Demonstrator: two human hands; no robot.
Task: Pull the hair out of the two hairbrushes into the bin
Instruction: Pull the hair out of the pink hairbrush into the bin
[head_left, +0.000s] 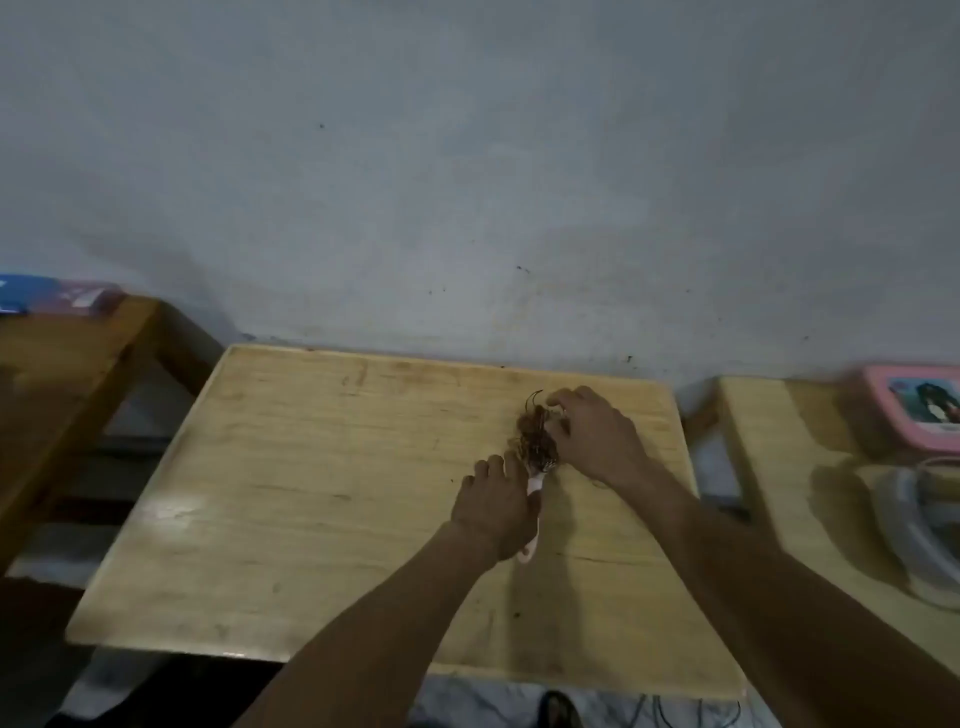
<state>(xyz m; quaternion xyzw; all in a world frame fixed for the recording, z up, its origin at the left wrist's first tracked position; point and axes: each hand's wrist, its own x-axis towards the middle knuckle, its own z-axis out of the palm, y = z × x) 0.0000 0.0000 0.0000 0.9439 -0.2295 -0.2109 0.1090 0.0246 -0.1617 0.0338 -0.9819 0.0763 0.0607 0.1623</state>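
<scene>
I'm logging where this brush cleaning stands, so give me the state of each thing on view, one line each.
Hairbrush: lying on the table, handle gripped, head tangled with hair.
Hair: clump on the brush head, not yet pulled free.
Left hand: closed round the brush handle.
Right hand: fingers working at the hair over the brush head.
Table: bare wood, scuffed.
Pink box: on the side table, lid closed.
</scene>
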